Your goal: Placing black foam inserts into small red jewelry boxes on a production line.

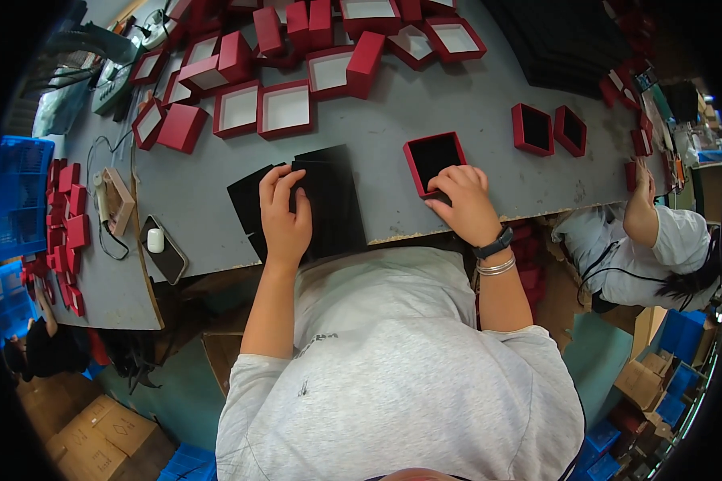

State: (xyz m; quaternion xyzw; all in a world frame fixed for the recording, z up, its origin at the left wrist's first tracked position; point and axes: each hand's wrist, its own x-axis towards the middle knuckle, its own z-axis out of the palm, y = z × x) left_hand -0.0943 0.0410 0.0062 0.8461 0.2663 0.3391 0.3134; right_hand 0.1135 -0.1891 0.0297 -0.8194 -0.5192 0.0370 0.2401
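My left hand (285,216) rests on a stack of thin black sheets (333,192) near the table's front edge. Its fingers are bent a little and apart, touching the top of the stack. To the right, an open red box (414,160) with a black lining lies at a slant on the table. My right hand (468,205) covers its near right corner. The fingers reach over the near wall into the box and the thumb stays outside, so the wall sits between them. The fingertips inside are partly hidden.
Two black-lined red boxes (533,130) stand at the right. Many white-lined red boxes (286,109) crowd the far side, with black sheets (561,48) piled at far right. A phone (167,260) bearing a white case lies left. Co-workers sit at both sides, one in a white shirt (618,256).
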